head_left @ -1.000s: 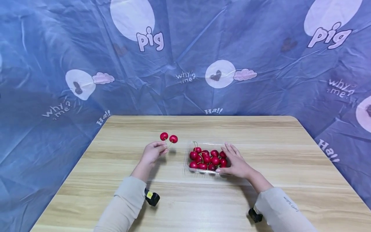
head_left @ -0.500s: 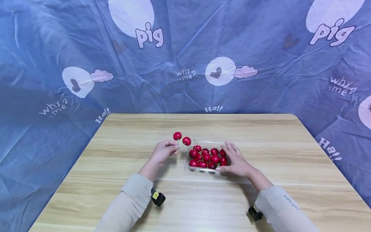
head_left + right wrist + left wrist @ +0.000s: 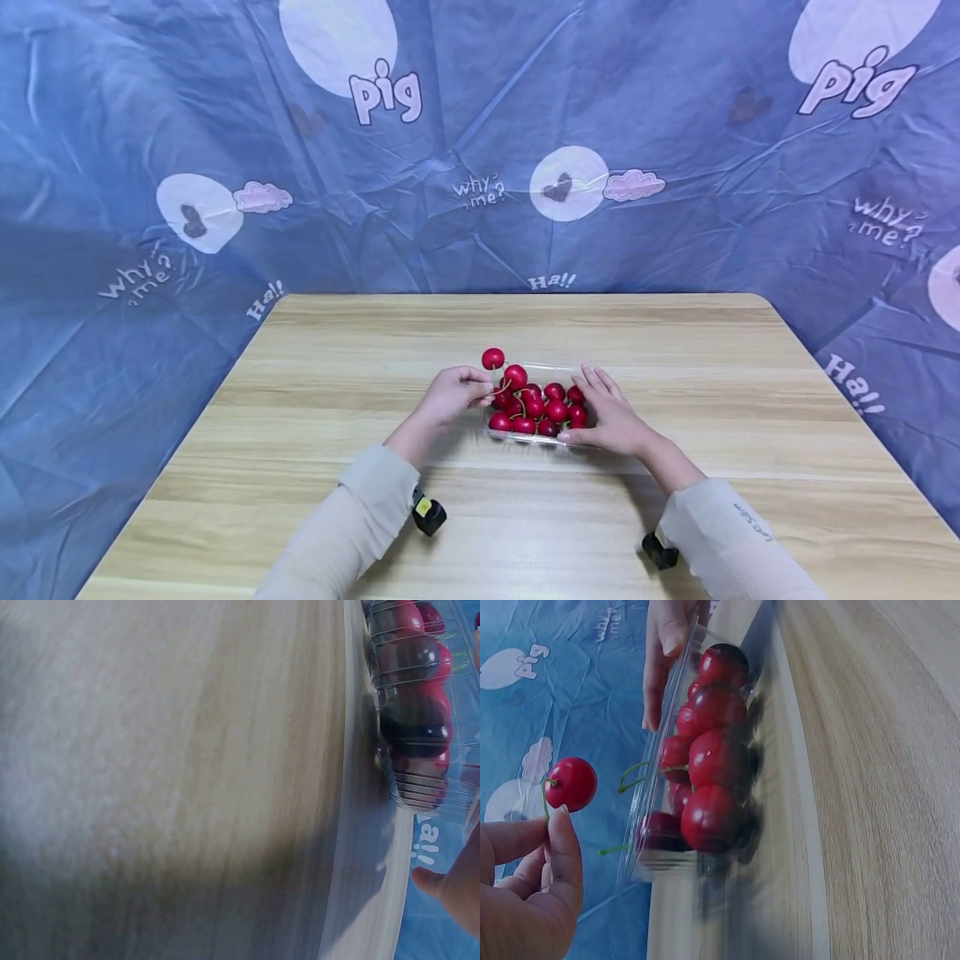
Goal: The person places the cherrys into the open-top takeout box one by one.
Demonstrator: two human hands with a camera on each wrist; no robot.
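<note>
My left hand (image 3: 448, 396) pinches thin green stems between thumb and fingertips. From them two red cherries stick up, one cherry (image 3: 492, 358) farther back and the other cherry (image 3: 515, 377) above the left end of a clear plastic box (image 3: 555, 366). In the left wrist view one held cherry (image 3: 571, 784) shows beside the box; the second cannot be made out. Several cherries (image 3: 557, 412) fill the box, some with stems. My right hand (image 3: 615, 421) rests across the box's right end, thumb by the near rim and straight fingers toward the far rim.
The box stands on a wood-grain table (image 3: 480, 508). A blue printed cloth (image 3: 420, 217) hangs behind the table and along its sides. A small black camera (image 3: 430, 514) is strapped at the left wrist, another black camera (image 3: 660, 551) at the right.
My left hand has moved right with the two cherries, from beside the box to over its left end. The right hand and the box have stayed in place.
</note>
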